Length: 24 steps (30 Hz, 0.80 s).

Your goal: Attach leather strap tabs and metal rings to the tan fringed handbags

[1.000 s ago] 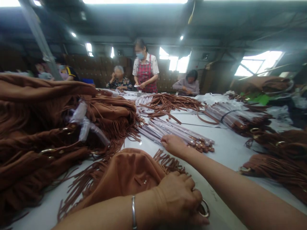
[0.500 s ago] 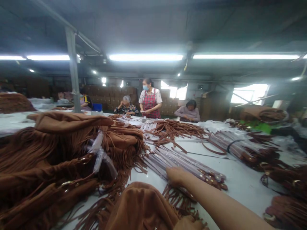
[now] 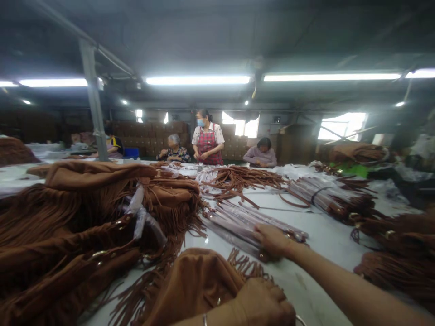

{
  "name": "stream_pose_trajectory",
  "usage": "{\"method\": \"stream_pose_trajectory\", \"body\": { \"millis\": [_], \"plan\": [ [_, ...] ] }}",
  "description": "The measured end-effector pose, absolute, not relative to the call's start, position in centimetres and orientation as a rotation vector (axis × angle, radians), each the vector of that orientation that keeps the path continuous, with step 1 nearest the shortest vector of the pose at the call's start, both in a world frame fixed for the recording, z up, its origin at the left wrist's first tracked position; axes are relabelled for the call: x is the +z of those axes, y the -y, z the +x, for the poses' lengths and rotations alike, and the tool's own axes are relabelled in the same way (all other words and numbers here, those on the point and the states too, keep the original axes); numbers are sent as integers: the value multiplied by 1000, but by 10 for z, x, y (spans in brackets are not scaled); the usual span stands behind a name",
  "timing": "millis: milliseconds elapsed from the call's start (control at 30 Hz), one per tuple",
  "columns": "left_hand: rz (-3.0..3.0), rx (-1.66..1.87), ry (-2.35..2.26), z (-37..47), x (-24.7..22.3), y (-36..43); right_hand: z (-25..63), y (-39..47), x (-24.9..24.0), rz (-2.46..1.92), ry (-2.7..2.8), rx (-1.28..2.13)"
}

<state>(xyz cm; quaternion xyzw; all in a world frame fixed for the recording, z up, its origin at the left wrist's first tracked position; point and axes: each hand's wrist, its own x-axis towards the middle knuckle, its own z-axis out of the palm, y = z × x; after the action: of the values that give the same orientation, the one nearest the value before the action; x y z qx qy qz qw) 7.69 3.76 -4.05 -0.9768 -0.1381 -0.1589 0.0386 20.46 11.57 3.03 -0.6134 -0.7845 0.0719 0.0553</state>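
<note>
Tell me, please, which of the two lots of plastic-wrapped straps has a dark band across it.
The farther bundle, on the right: a dark band crosses it. The nearer pile, close to the picture's centre, shows none.

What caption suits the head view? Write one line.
Left hand on a brown fringed bag, right hand at the wrapped straps.

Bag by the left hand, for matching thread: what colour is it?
Warm brown; the bag shows best in the head view.
</note>
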Motion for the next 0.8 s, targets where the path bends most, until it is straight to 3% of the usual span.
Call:
{"method": "stream_pose_trajectory", "body": {
  "millis": [233,367,500,800],
  "plan": [
    [-3077,-546,518,61,-27,-19,322,-11,19,-2045,2234,749],
    [-3094,-528,526,62,-24,-16,335,15,7,-2201,2322,547],
    [-3105,-505,491,62,-21,-12,293,-5,-4,-1968,2312,338],
    [-3202,-577,398,59,-21,-17,213,-58,-31,-1988,2305,224]
  ]
}}
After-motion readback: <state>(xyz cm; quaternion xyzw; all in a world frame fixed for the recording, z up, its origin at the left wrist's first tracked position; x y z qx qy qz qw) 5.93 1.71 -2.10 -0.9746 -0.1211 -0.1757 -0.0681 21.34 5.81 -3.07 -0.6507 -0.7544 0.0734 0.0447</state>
